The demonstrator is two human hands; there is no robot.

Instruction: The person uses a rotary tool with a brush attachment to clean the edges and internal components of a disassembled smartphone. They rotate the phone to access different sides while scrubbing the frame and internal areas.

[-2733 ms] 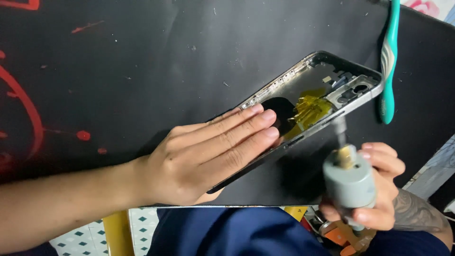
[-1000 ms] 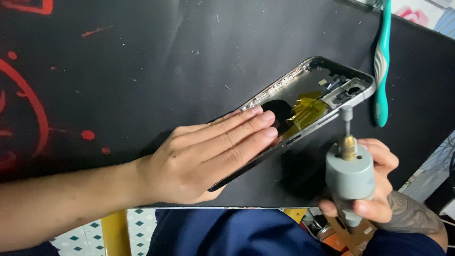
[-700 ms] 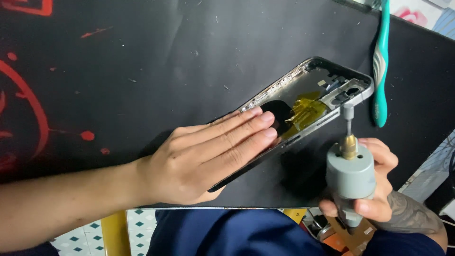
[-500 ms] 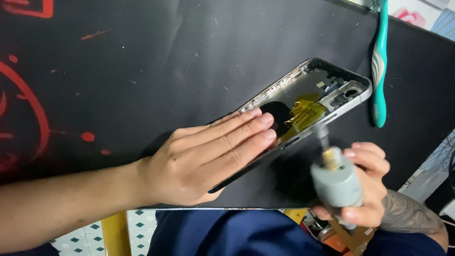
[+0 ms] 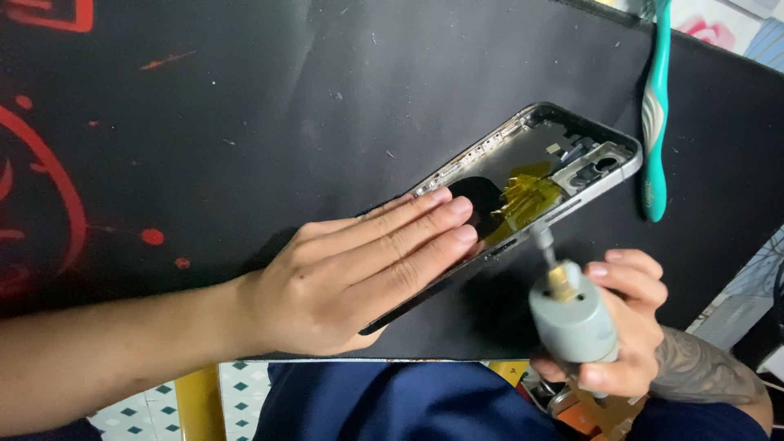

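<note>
Left hand [image 5: 351,282] lying flat, fingers together, steadying phone frame [image 5: 523,175] near mat's [image 5: 245,122] front edge; right hand [image 5: 625,327] gripping rotary tool [image 5: 572,318], bit meeting frame's side.

I log 1 black work mat [image 5: 245,106], flat, marked with red curved lines and red dots along its left side, pale specks scattered over it. 1 teal toothbrush [image 5: 653,122] lies lengthwise near the mat's far right edge. Below the mat I see patterned floor tiles [image 5: 147,408], white with teal diamonds.
</note>
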